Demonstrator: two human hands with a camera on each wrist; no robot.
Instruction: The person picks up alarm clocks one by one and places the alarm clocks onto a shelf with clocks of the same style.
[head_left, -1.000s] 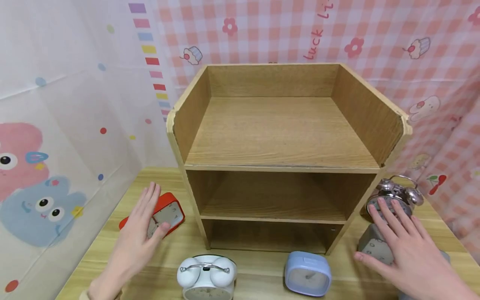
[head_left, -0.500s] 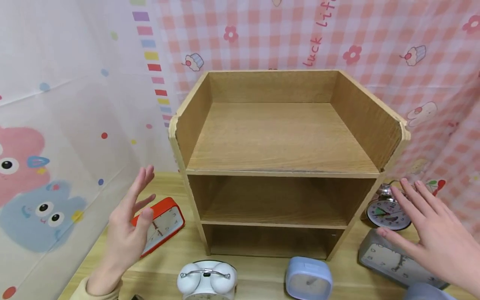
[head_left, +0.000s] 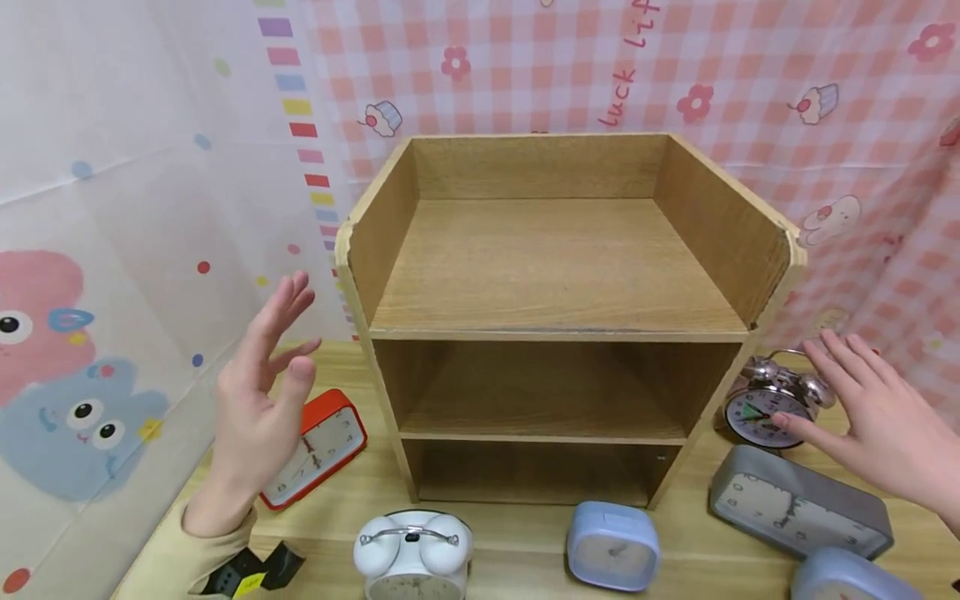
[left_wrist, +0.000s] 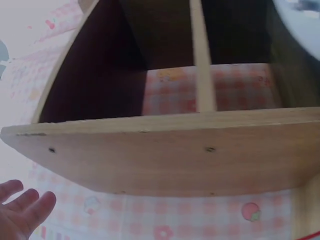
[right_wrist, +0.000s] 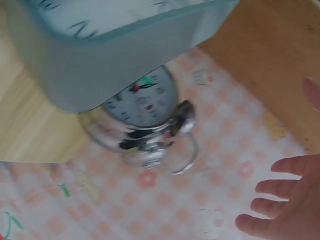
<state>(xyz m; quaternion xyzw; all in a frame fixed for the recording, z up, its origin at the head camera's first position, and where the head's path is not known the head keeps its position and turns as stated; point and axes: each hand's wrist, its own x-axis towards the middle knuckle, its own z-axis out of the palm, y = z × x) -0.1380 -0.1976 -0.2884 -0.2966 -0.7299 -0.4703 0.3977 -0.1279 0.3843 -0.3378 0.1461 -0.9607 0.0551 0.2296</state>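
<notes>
My left hand is raised with spread, relaxed fingers and holds nothing. Behind it on the table lies a red alarm clock, partly covered by the hand in the head view. On the other side, my right hand hovers with straight fingers, also holding nothing. A silver twin-bell alarm clock stands beside its fingertips, and a grey alarm clock sits below it. Between the hands stands a wooden shelf with bare levels. In the left wrist view the shelf's side panel fills the middle.
In front of the shelf stand a white twin-bell alarm clock and a light blue alarm clock. Another blue clock is cut off at the lower right. Patterned cloth hangs close behind and at the sides.
My left hand has lifted and turned away from above the red clock. My right hand has moved right and up, uncovering the grey and silver clocks.
</notes>
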